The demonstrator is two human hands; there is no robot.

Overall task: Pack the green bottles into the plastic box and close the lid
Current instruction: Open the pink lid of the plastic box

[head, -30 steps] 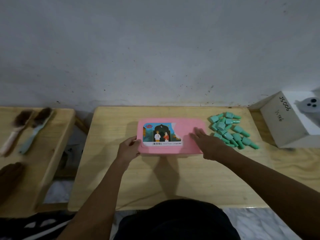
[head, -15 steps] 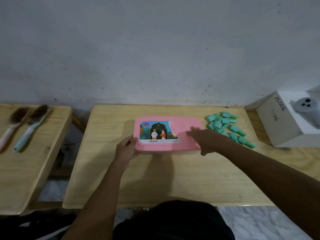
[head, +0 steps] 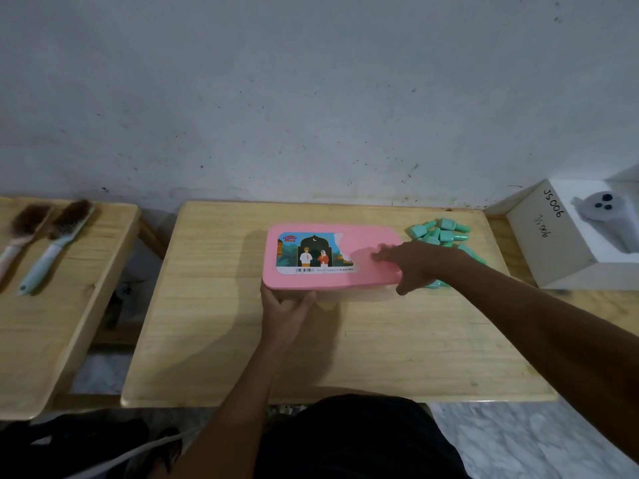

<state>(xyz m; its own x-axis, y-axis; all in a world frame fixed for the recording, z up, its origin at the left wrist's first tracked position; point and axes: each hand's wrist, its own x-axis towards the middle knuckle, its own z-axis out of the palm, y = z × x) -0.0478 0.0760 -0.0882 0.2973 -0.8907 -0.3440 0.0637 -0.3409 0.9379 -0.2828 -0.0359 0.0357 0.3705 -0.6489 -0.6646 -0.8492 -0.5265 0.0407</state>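
Gripping the near left corner of the plastic box (head: 356, 296) with the left hand (head: 287, 305), thumb curled against its pale near wall. Laying the right hand (head: 415, 264) flat on the right end of the pink lid (head: 366, 276), fingers stretched and blurred, thumb over the near edge. Lid on, carrying a colourful sticker with two figures and a barcode, far of centre on the wooden table (head: 311, 357), with small mint-green bottles (head: 446, 234) heaped on their sides just right of it.
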